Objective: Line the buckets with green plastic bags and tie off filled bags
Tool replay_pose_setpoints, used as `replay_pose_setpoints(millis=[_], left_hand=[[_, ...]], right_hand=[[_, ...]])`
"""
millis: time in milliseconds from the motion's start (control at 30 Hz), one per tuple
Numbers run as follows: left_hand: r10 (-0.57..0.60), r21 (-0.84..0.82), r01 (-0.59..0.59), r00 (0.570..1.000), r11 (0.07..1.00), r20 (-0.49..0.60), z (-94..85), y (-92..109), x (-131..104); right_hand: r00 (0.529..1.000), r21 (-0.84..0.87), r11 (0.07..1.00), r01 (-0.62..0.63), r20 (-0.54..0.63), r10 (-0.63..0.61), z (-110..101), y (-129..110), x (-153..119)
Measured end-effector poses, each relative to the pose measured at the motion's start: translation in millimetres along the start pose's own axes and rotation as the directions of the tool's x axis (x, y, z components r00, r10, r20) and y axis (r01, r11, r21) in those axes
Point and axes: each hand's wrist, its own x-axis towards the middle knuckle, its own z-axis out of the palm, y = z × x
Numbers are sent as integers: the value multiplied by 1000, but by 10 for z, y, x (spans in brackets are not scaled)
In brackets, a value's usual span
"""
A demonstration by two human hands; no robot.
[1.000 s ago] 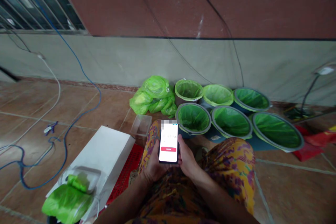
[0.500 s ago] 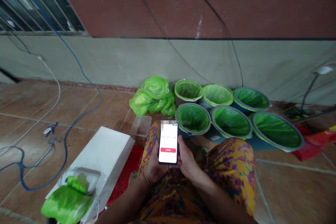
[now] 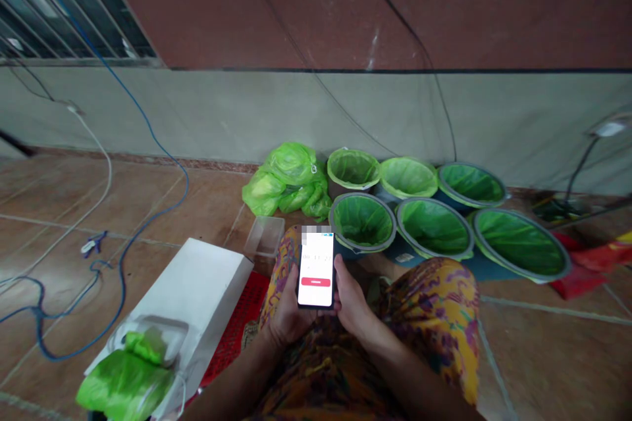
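A smartphone (image 3: 316, 270) with a lit white screen and a red bar is held upright over my lap, between my knees. My left hand (image 3: 292, 312) is closed around its left side and lower edge. On the opposite side, my right hand (image 3: 349, 293) grips the right edge, thumb along the phone's side. Digits show on the screen, too small to read surely. Just beyond the phone stand several bins lined with green bags, the nearest bin (image 3: 363, 247) right behind it. A heap of green plastic bags (image 3: 289, 177) lies left of the bins.
To my left, a white box (image 3: 197, 283) carries a roll of green bags (image 3: 123, 381), beside a red crate (image 3: 234, 316). A clear plastic container (image 3: 264, 237) sits on the tiles. A blue cable (image 3: 123, 270) loops across the floor. Red material (image 3: 582, 270) lies far right.
The digits on the phone screen have changed. Both hands keep the same hold on the phone; the view has shifted very slightly.
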Motion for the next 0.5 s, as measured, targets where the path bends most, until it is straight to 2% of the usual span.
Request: replay_pose_setpoints(millis=[500], left_hand=[[5, 14, -5, 1000, 1000, 26, 6, 4, -5]], right_hand=[[1000, 5, 1000, 26, 6, -26, 1, 11, -11]])
